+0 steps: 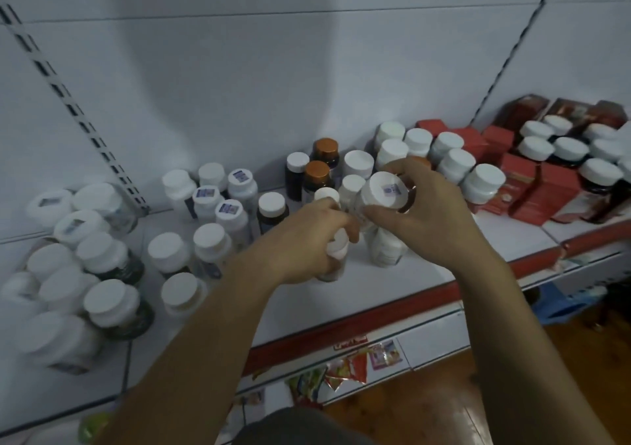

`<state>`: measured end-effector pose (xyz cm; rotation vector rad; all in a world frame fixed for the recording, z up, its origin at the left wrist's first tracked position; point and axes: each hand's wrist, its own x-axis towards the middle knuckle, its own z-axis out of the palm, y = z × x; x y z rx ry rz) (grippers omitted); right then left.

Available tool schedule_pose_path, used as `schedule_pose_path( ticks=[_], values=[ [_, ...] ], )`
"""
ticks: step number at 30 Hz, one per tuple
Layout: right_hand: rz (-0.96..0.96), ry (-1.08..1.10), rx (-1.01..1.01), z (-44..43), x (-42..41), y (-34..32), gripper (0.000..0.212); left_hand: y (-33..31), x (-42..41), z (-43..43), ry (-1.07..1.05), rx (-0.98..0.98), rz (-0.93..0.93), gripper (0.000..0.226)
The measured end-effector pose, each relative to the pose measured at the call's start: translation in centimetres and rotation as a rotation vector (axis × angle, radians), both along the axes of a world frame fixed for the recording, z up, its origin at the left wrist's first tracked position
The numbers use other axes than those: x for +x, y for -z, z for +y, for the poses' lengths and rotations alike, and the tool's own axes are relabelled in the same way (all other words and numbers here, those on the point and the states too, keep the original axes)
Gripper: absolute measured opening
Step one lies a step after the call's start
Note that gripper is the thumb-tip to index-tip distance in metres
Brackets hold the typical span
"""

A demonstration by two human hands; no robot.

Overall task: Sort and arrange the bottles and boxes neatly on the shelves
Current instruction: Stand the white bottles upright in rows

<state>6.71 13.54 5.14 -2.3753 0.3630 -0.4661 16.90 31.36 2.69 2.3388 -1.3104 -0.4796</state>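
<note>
Bottle (377, 180) in right hand (440, 215): purple cap sticker (390, 190), writing unreadable.

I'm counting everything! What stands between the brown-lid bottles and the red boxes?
A bunch of white-lid bottles stands between the brown-lid bottles and the red boxes; the head view shows it.

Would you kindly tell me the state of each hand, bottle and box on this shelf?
left hand, grips the small white bottle
small white bottle, capped, in the left hand's grip
right hand, holds the sticker-capped bottle
sticker-capped bottle, closed, tilted toward the camera
orange-capped bottles, closed, upright
red boxes, closed
</note>
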Motion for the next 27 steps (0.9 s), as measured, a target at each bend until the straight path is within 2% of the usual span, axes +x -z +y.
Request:
schedule_pose_path(
  ticks=[4, 8, 12, 15, 18, 22, 27],
  values=[
    [0.075, -0.020, -0.068, -0.6, -0.2, 1.2, 0.046, 0.8, -0.3, -0.5, -0.081, -0.052, 0.010, 0.050],
    [0.221, -0.013, -0.370, 0.3, 0.6, 3.0, 0.056, 1.2, -1.2, -0.9, -0.201, -0.152, -0.048, 0.053],
    [0.215, -0.021, -0.314, 0.5, 1.1, 2.9, 0.067, 1.2, -1.3, 0.8, -0.204, -0.151, -0.171, 0.052],
    [0.078, -0.006, -0.343, 1.6, 1.9, 2.4, 0.050, 0.3, -0.5, 3.6, -0.213, -0.075, -0.296, 0.053],
    [0.057, -0.047, -0.415, 4.1, 4.0, 1.8, 0.035, -0.6, 0.3, 6.5, -0.311, -0.088, -0.358, 0.043],
    [0.033, -0.251, -0.404, 8.2, 7.7, 1.4, 0.034, -1.8, 1.5, 12.0, -0.488, -0.131, -0.379, 0.027],
    [0.123, -0.747, -0.258, 14.1, 10.1, 1.2, 0.033, -2.4, 2.3, 21.8, -0.684, -0.118, -0.279, 0.020]
  ],
)
